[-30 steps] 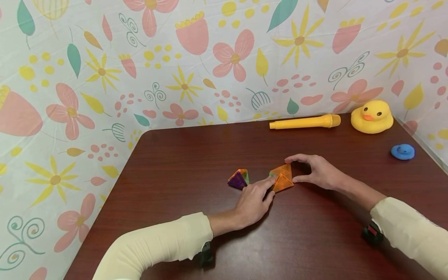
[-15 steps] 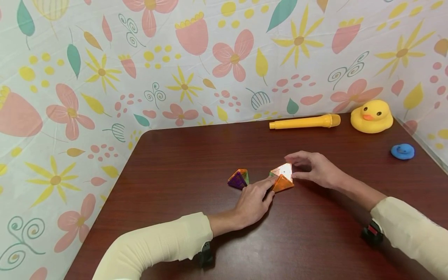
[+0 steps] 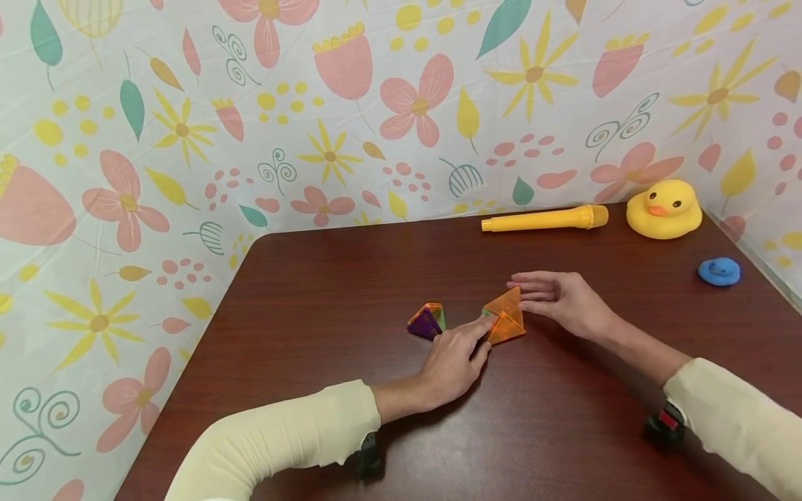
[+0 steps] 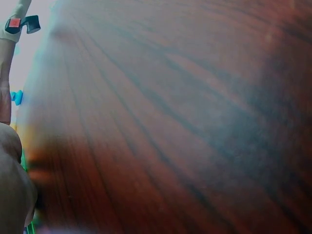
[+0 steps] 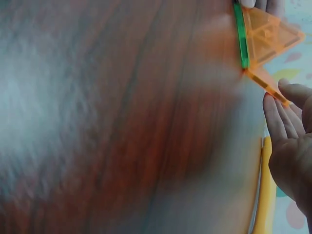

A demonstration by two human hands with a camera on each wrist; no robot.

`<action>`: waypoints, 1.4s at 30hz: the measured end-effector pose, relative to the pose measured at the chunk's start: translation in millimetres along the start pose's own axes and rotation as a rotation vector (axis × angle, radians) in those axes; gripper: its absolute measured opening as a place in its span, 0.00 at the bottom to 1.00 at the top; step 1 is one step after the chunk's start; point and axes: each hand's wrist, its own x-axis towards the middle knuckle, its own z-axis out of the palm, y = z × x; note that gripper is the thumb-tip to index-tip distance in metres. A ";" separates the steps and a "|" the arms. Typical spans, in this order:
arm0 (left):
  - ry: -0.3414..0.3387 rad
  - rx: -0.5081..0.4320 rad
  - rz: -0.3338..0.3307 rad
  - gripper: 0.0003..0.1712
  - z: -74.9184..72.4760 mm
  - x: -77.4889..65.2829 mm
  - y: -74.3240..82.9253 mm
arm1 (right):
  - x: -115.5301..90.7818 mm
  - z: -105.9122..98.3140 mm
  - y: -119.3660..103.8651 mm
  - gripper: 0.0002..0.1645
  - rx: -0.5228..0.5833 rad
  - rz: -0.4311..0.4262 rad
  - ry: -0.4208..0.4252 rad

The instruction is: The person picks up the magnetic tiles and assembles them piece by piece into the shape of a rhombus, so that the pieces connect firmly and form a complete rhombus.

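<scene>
In the head view, my left hand [image 3: 452, 363] holds a joined group of translucent magnetic tiles at its left side, index finger over it and thumb at the near edge. A green tile [image 5: 241, 36] forms one edge in the right wrist view. Two orange triangular tiles [image 3: 509, 328] adjoin it; the farther orange tile [image 3: 509, 303] stands tilted up. My right hand [image 3: 573, 304] pinches that tilted tile near its tip, thumb on one face and fingers on the other. Left of the group sits a small purple, orange and green tile piece [image 3: 426, 322], partly behind my left hand.
A yellow toy microphone [image 3: 545, 218] lies along the back of the dark wooden table [image 3: 326, 278]. A yellow rubber duck [image 3: 664, 210] and a small blue duck [image 3: 719, 271] stand at the right. Behind hangs a floral cloth [image 3: 376, 125].
My right fingers have straightened and drawn together around the far orange tile, whose tip is slightly higher. A bright glare seen on it half a second ago is gone. My left hand stays put.
</scene>
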 end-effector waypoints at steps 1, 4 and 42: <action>0.000 0.000 0.000 0.27 0.0 0.0 -0.1 | -0.3 1.3 -0.6 0.33 0.003 0.006 0.005; -0.002 0.000 -0.001 0.27 0.0 0.1 -0.1 | -1.4 4.9 -2.5 0.31 -0.012 0.020 0.020; 0.008 -0.006 -0.004 0.27 0.9 0.5 0.1 | -14.9 22.7 -6.2 0.20 -0.188 -0.043 0.040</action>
